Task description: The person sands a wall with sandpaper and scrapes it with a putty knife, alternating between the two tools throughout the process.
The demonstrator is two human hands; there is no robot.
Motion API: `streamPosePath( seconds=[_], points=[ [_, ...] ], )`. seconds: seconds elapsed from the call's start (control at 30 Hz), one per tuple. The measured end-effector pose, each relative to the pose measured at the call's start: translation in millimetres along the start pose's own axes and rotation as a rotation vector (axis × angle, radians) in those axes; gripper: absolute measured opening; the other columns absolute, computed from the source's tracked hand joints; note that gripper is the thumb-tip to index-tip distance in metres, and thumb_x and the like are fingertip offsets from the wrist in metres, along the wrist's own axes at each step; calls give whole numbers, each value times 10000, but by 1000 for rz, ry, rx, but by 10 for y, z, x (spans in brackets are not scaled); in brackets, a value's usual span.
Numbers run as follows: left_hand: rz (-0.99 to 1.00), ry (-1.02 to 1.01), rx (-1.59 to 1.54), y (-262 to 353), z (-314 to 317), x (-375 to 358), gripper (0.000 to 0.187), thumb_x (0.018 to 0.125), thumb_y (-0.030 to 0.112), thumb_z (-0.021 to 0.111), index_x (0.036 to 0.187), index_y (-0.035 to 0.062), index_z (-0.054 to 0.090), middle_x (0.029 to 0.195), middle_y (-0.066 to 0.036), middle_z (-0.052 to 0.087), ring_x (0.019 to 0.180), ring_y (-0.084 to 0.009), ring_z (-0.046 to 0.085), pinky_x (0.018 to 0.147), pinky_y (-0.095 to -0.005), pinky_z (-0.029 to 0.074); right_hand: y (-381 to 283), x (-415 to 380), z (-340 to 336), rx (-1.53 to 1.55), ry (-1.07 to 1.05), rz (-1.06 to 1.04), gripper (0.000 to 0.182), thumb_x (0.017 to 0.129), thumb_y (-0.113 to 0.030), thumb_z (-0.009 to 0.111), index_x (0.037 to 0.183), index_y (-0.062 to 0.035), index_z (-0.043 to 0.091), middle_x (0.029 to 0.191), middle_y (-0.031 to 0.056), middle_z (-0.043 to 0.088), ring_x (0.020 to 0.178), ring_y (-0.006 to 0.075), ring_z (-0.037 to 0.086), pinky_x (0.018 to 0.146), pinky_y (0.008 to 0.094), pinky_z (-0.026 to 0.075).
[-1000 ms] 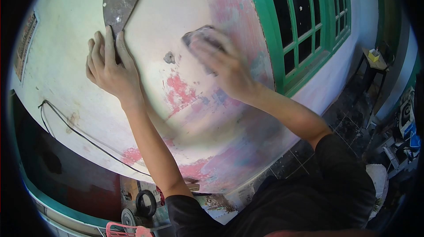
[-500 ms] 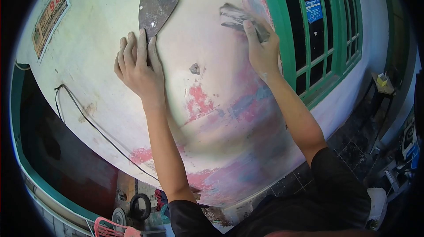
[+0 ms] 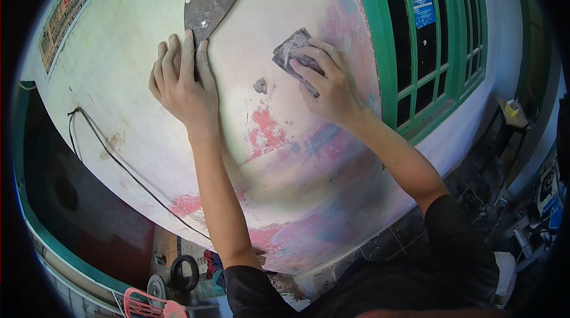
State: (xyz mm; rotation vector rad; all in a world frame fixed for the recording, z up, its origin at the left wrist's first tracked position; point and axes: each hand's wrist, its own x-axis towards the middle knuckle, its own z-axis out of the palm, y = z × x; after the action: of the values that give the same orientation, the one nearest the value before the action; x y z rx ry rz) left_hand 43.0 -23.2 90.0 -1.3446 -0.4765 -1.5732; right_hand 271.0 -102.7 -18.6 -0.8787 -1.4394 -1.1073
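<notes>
My left hand (image 3: 183, 83) is closed round the handle of a scraper (image 3: 208, 9), whose wide grey blade points up and lies close to the wall (image 3: 243, 158). Most of the handle is hidden by the fingers. To the right, my right hand (image 3: 335, 83) grips a folded piece of dark sandpaper (image 3: 292, 48) smeared with white dust. It is held against the wall, fingers over its top. Between the hands there is a small grey chipped hole (image 3: 260, 85). Below it, a pink patch (image 3: 265, 130) shows through the pale paint.
A green-framed window (image 3: 380, 51) with bars stands right of my right hand. A black cable (image 3: 130, 172) hangs at the lower left. On the floor below are a tyre (image 3: 185, 274) and a pink chair (image 3: 155, 306). A small table (image 3: 514, 115) stands far right.
My right hand has moved left and down from beside the window frame with the sandpaper, turning so that its back faces me. My left hand and the scraper stay nearly still.
</notes>
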Motion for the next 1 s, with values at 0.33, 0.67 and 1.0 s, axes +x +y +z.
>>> streamPosePath(
  seconds=[0.33, 0.67, 1.0],
  points=[
    [-2, 4, -3, -3, 10, -6, 287, 956, 258, 759, 1222, 154, 780, 1240, -71, 745, 1242, -245, 649, 1059, -393, 410, -318, 35, -52, -52, -37, 211, 374, 780, -107, 759, 1146, -27, 763, 1510, 281, 414, 1303, 464, 445, 1053, 543, 412],
    [-2, 11, -11, -15, 13, -13, 302, 956, 263, 762, 1240, 162, 773, 1232, -68, 748, 1243, -242, 649, 1054, -388, 407, -400, 99, -17, -98, -75, 342, 383, 777, -112, 750, 1152, -61, 693, 1479, 309, 424, 1245, 480, 462, 1059, 582, 381],
    [1, 1, -5, -2, 1, 2, 293, 963, 259, 753, 1238, 163, 775, 1229, -66, 750, 1233, -237, 654, 1054, -383, 404, -336, 52, 29, -54, -33, 317, 459, 764, -155, 804, 1200, -107, 670, 1448, 255, 467, 1267, 462, 457, 1082, 570, 366]
  ],
)
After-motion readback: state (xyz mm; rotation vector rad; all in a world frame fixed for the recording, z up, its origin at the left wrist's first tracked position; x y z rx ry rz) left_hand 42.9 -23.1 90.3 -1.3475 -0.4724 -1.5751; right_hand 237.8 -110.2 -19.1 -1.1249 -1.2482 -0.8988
